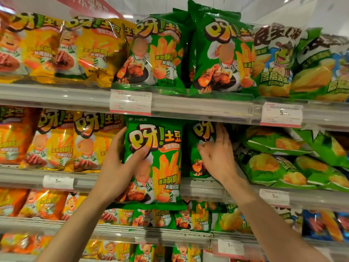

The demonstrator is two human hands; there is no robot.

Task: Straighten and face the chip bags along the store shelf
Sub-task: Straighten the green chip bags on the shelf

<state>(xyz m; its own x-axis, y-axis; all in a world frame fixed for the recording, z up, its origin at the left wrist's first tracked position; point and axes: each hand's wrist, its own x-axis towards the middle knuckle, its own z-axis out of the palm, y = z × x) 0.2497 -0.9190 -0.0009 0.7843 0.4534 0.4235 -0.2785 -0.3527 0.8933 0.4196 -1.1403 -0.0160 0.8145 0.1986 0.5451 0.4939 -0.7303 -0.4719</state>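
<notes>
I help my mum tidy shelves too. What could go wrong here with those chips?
The green chip bag gripped by the left hand hangs out past the shelf edge, so it could slip and fall. The right hand pushing the green bag behind might crush chips.

Second green bag (198, 148) half hidden behind right hand (215, 156)

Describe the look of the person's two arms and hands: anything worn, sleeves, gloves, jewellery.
Both arms are bare up to the frame's bottom edge, with no sleeves showing. The left hand and right hand wear no gloves; no rings, watch or bracelets are visible.
</notes>
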